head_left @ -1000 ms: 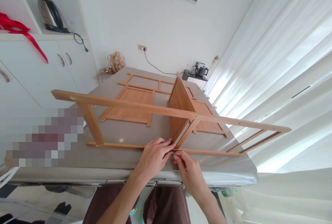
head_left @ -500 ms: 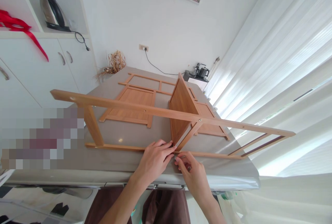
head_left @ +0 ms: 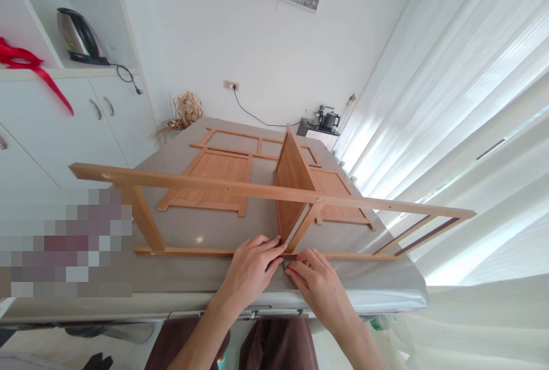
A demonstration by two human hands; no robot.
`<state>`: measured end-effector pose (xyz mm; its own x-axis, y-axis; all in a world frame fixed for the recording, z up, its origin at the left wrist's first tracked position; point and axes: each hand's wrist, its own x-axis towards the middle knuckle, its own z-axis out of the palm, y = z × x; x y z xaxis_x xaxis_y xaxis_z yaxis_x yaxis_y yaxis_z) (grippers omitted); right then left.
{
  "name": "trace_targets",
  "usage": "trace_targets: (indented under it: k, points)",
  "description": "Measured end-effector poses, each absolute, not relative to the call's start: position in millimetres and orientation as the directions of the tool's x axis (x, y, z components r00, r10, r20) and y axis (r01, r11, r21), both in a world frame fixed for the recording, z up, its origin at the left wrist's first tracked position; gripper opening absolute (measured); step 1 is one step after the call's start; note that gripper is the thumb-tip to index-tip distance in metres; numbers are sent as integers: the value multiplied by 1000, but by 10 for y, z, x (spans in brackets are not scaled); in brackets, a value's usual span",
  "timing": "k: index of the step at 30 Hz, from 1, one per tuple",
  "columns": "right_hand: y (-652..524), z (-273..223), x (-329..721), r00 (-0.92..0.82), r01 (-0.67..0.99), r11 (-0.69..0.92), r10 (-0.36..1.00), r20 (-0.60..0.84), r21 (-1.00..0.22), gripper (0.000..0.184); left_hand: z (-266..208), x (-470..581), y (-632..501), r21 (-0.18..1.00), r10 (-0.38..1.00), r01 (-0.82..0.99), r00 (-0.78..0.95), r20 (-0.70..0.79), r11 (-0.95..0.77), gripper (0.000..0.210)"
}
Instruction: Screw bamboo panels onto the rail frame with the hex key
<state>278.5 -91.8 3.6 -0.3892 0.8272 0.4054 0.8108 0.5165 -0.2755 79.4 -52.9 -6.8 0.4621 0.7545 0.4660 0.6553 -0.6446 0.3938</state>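
A wooden frame (head_left: 266,189) stands on its long edge near the front of the table, its lower rail (head_left: 189,251) lying on the top. A wooden panel (head_left: 294,170) stands upright behind it, against the slanting crossbar (head_left: 303,227). My left hand (head_left: 251,267) is closed around the lower rail and the panel's bottom corner, where rail and crossbar meet. Just right of that joint, my right hand (head_left: 317,281) is pinched at the rail's near side. Its fingers hide most of what they hold; only a small greyish bit shows by the fingertips.
Flat on the grey table (head_left: 180,275) behind lie a panelled frame (head_left: 214,178), an open frame (head_left: 235,135) and another panelled piece (head_left: 338,193). A cabinet with a kettle (head_left: 79,35) is at left, curtains (head_left: 450,130) at right. A black pot (head_left: 329,120) stands beyond the table.
The view has shifted slightly, so the whole scene sits a little further left. My right hand's fingers have turned and closed at the joint. My left hand stays in place.
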Motion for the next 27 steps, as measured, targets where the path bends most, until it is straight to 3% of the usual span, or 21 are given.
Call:
trace_targets:
  k: [4,20,27]
  points:
    - [-965,2,2730,-385,828,518,804,453,-216,20,-67,797,-527,386,750,656,464,472,-649,31]
    - [-1085,59,2785,-436,797,558,796,419,-230,17,-91,803,-521,357,745,671,468,475,-649,27]
    - [-1022,-13,2813,-417,835,525,800,432,-166,21,-79,795,-523,366,753,672,473,457,-644,27]
